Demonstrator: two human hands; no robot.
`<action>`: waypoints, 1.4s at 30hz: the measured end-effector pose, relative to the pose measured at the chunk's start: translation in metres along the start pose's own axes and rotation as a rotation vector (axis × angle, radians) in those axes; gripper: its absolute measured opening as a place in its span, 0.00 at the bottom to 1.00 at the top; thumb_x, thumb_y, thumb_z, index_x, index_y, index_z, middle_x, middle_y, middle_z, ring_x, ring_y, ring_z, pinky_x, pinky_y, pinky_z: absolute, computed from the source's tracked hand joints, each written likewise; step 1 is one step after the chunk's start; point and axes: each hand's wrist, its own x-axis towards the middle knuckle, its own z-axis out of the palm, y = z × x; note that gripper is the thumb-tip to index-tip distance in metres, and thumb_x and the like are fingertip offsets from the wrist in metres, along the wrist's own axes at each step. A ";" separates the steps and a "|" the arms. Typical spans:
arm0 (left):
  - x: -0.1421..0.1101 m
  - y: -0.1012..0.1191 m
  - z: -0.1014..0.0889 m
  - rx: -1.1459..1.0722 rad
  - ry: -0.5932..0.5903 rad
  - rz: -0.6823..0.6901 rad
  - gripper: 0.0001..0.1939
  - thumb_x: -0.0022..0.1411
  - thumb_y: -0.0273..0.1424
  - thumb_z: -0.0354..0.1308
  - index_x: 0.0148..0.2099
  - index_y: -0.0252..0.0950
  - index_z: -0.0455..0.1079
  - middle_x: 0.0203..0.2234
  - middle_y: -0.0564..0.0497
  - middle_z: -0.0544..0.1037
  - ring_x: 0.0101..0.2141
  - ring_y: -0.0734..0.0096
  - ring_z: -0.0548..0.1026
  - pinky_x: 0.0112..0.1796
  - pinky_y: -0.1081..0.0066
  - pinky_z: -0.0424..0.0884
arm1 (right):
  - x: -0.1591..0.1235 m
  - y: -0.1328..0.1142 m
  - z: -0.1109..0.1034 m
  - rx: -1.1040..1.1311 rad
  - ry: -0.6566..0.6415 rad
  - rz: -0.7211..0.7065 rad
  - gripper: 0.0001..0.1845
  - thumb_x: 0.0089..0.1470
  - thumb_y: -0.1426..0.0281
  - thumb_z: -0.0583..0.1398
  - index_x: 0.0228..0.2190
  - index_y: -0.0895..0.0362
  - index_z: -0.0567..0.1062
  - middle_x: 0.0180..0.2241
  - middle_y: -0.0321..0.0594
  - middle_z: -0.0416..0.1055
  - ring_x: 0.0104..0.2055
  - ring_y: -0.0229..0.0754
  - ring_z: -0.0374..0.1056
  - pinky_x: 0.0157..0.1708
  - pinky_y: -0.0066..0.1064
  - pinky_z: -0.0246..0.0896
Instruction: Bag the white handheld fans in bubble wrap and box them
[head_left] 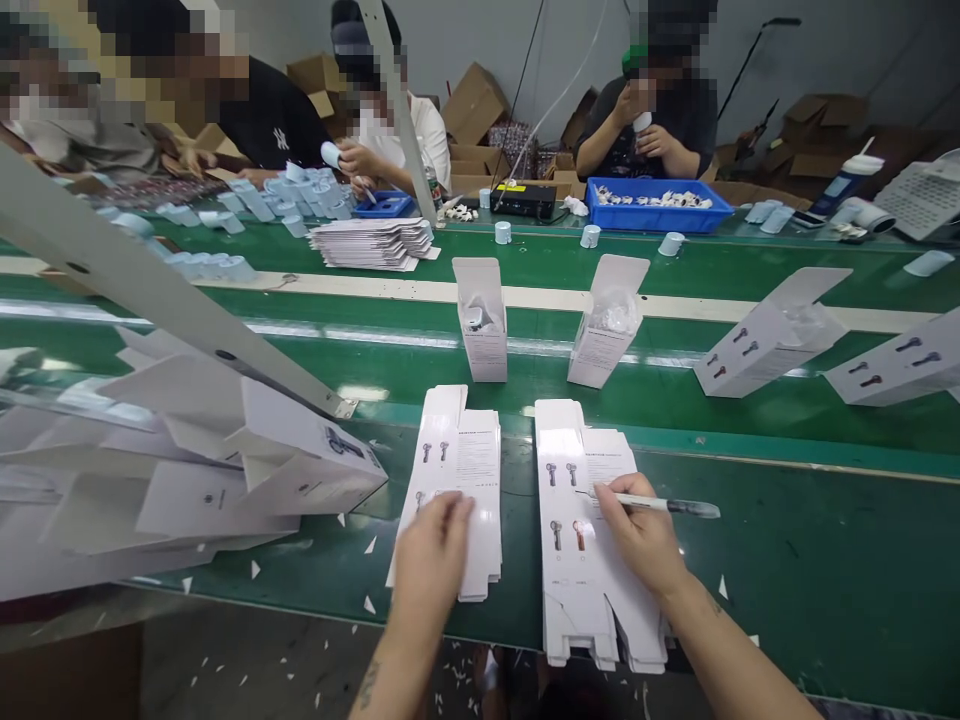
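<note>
My right hand point(643, 532) grips a white pen point(686, 508), its thin tip pointing left over the right stack of flat, unfolded boxes point(562, 560). The top box there is white, printed with small device pictures, one of them reddish, and little check squares. My left hand point(436, 545) lies over the left stack of flat boxes point(480, 460), which carries similar print. Its fingers are curled together against the top sheet, and whatever may be between them is hidden.
Behind the stacks, open white boxes point(486, 355) with plastic-wrapped contents stand on the green conveyor point(405, 350). Several part-folded boxes point(247, 450) crowd the left beneath a slanted metal post point(180, 300). Across from me, co-workers sit near a blue tray point(660, 218) and pale blue cups point(300, 190).
</note>
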 end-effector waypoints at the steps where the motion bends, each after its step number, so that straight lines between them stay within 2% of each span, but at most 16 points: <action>1: -0.007 0.003 0.016 -0.109 -0.111 -0.029 0.17 0.55 0.44 0.55 0.38 0.36 0.74 0.33 0.44 0.79 0.36 0.57 0.76 0.38 0.65 0.70 | 0.001 0.000 0.000 -0.008 -0.011 -0.009 0.15 0.57 0.57 0.57 0.25 0.52 0.66 0.20 0.31 0.63 0.23 0.39 0.61 0.25 0.30 0.58; 4: -0.023 0.009 0.058 -0.304 -0.346 -0.136 0.15 0.53 0.43 0.58 0.35 0.36 0.72 0.24 0.50 0.76 0.28 0.65 0.73 0.30 0.70 0.68 | 0.003 -0.001 -0.001 -0.015 -0.002 -0.054 0.13 0.57 0.58 0.58 0.25 0.52 0.67 0.20 0.31 0.63 0.22 0.39 0.61 0.24 0.30 0.58; 7: -0.029 0.008 0.083 -0.384 -0.395 -0.194 0.11 0.54 0.40 0.58 0.31 0.36 0.69 0.20 0.54 0.71 0.23 0.71 0.68 0.25 0.73 0.63 | -0.002 -0.004 -0.007 0.005 0.065 -0.078 0.14 0.57 0.59 0.57 0.25 0.52 0.65 0.20 0.31 0.62 0.22 0.38 0.60 0.23 0.30 0.58; 10: -0.029 0.007 0.089 -0.431 -0.385 -0.199 0.11 0.55 0.39 0.57 0.29 0.37 0.65 0.18 0.57 0.67 0.21 0.75 0.64 0.24 0.75 0.59 | -0.022 -0.009 -0.016 0.025 0.031 -0.120 0.12 0.59 0.62 0.55 0.26 0.52 0.65 0.20 0.31 0.62 0.21 0.37 0.60 0.22 0.29 0.58; 13: -0.026 0.007 0.085 -0.436 -0.372 -0.186 0.11 0.55 0.38 0.57 0.28 0.37 0.64 0.18 0.58 0.65 0.21 0.75 0.63 0.24 0.75 0.59 | -0.049 -0.010 -0.021 -0.002 -0.168 -0.192 0.10 0.60 0.64 0.55 0.27 0.52 0.66 0.20 0.31 0.64 0.20 0.37 0.61 0.21 0.28 0.58; 15: -0.025 0.007 0.083 -0.421 -0.371 -0.178 0.11 0.55 0.38 0.57 0.27 0.37 0.63 0.17 0.59 0.64 0.21 0.75 0.63 0.24 0.75 0.60 | -0.061 -0.008 -0.018 -0.027 -0.242 -0.199 0.12 0.61 0.64 0.55 0.26 0.52 0.66 0.19 0.31 0.64 0.20 0.36 0.61 0.20 0.27 0.57; 21: -0.024 0.008 0.086 -0.396 -0.358 -0.171 0.11 0.54 0.38 0.59 0.27 0.37 0.63 0.16 0.60 0.63 0.20 0.76 0.63 0.24 0.75 0.60 | -0.068 -0.004 -0.004 -0.086 -0.279 -0.202 0.12 0.61 0.62 0.54 0.27 0.53 0.66 0.19 0.31 0.64 0.19 0.36 0.62 0.19 0.27 0.57; 25: -0.024 0.011 0.078 -0.470 -0.379 -0.209 0.13 0.51 0.40 0.61 0.27 0.37 0.65 0.16 0.59 0.65 0.20 0.76 0.63 0.23 0.76 0.60 | -0.065 -0.005 -0.009 0.001 -0.249 -0.121 0.13 0.60 0.60 0.55 0.26 0.53 0.66 0.19 0.31 0.63 0.20 0.37 0.61 0.21 0.27 0.57; 27: -0.019 0.011 0.061 -0.507 -0.385 -0.224 0.15 0.48 0.42 0.62 0.27 0.36 0.67 0.17 0.57 0.67 0.20 0.75 0.65 0.23 0.76 0.61 | -0.056 -0.004 -0.016 0.080 -0.110 -0.025 0.14 0.60 0.59 0.55 0.26 0.52 0.65 0.19 0.30 0.61 0.21 0.37 0.59 0.21 0.28 0.57; 30: 0.000 0.005 0.016 -0.440 -0.324 -0.206 0.16 0.47 0.44 0.62 0.29 0.35 0.70 0.20 0.53 0.73 0.23 0.71 0.68 0.25 0.74 0.64 | -0.031 -0.004 -0.024 0.098 0.091 0.073 0.14 0.60 0.58 0.55 0.27 0.52 0.64 0.19 0.29 0.58 0.20 0.37 0.56 0.21 0.28 0.55; 33: 0.023 -0.006 -0.030 -0.132 -0.133 -0.147 0.14 0.51 0.43 0.57 0.30 0.36 0.73 0.23 0.50 0.76 0.26 0.64 0.72 0.28 0.70 0.66 | -0.005 -0.003 -0.020 0.007 0.096 0.010 0.15 0.58 0.57 0.56 0.25 0.52 0.64 0.19 0.30 0.58 0.22 0.38 0.57 0.23 0.29 0.56; 36: 0.029 -0.010 -0.050 0.275 0.078 -0.085 0.16 0.56 0.41 0.52 0.37 0.36 0.75 0.35 0.42 0.79 0.35 0.52 0.74 0.34 0.64 0.66 | 0.006 -0.002 -0.010 -0.026 0.050 -0.044 0.17 0.58 0.56 0.55 0.23 0.52 0.64 0.19 0.30 0.59 0.22 0.38 0.57 0.24 0.30 0.56; 38: 0.022 -0.006 -0.042 0.356 0.156 -0.021 0.19 0.58 0.41 0.50 0.43 0.35 0.75 0.43 0.39 0.78 0.40 0.49 0.73 0.37 0.61 0.66 | 0.006 0.000 -0.005 -0.031 0.040 -0.045 0.17 0.57 0.56 0.56 0.23 0.52 0.64 0.19 0.30 0.59 0.22 0.38 0.58 0.24 0.30 0.56; 39: 0.015 -0.002 -0.032 0.302 0.142 0.002 0.20 0.59 0.42 0.49 0.44 0.35 0.74 0.42 0.39 0.78 0.40 0.50 0.73 0.38 0.61 0.66 | 0.005 0.000 -0.004 -0.036 0.035 -0.045 0.17 0.57 0.56 0.56 0.23 0.52 0.63 0.19 0.30 0.59 0.21 0.38 0.58 0.23 0.30 0.56; 40: 0.007 0.002 -0.019 0.202 0.077 0.007 0.19 0.59 0.42 0.50 0.43 0.36 0.74 0.40 0.41 0.79 0.39 0.52 0.74 0.38 0.62 0.66 | 0.005 0.000 -0.003 -0.041 0.030 -0.046 0.17 0.57 0.56 0.55 0.23 0.52 0.63 0.19 0.30 0.60 0.21 0.38 0.58 0.23 0.30 0.56; 42: -0.009 0.010 0.013 -0.034 -0.136 -0.031 0.17 0.58 0.43 0.53 0.38 0.37 0.75 0.30 0.45 0.79 0.34 0.57 0.74 0.35 0.66 0.67 | 0.005 0.000 -0.003 -0.052 0.018 -0.053 0.17 0.57 0.55 0.56 0.23 0.51 0.64 0.18 0.30 0.61 0.21 0.38 0.59 0.22 0.30 0.56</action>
